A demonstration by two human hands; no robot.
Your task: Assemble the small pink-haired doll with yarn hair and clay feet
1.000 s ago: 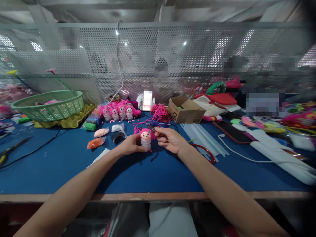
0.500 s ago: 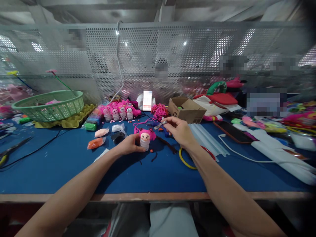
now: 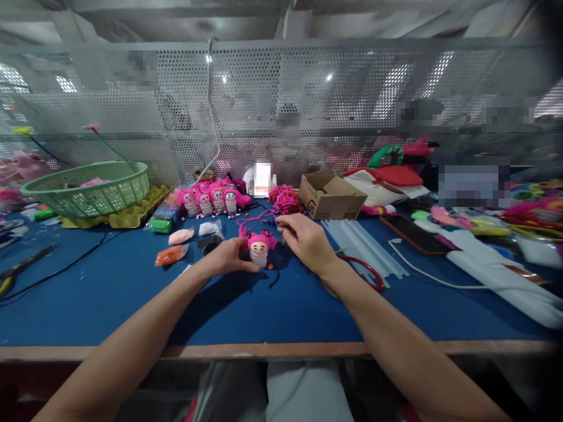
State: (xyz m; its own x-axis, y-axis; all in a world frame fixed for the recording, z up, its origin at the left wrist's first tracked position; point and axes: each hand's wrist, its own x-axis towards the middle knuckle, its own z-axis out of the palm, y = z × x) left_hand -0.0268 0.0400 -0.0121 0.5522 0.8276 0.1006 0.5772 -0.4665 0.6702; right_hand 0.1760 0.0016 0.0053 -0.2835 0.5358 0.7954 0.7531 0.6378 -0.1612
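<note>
A small doll with pink yarn hair stands on the blue table in the middle of the view. My left hand is wrapped round its left side and holds it upright. My right hand is just right of the doll's head, fingers pinched together on a small thing that I cannot make out. A pile of pink yarn lies behind my right hand.
Several finished pink-haired dolls stand at the back. Small bags of coloured clay lie left. A green basket, a cardboard box, clear glue sticks, a red ring and a white cable surround the work spot.
My right hand went back to the yarn pile with a small metal tool, then came forward again to the doll's head. My left hand kept hold of the doll.
</note>
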